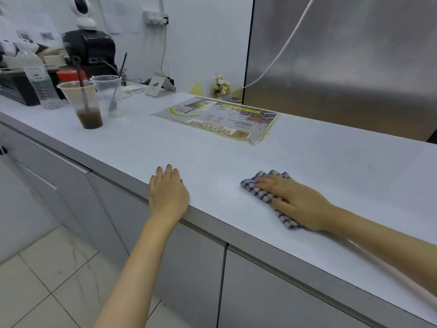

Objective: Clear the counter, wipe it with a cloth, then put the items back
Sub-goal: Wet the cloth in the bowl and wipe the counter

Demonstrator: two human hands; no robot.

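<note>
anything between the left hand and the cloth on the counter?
Nothing. The head view shows only bare white counter between the left hand, resting flat at the counter's edge, and the checked cloth under the right hand.

White wall (201, 43), grey cabinets (260, 292), tiled floor (47, 280), steel fridge (343, 55)

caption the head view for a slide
Right hand presses a checked cloth on the counter; left hand rests at its edge.
</note>
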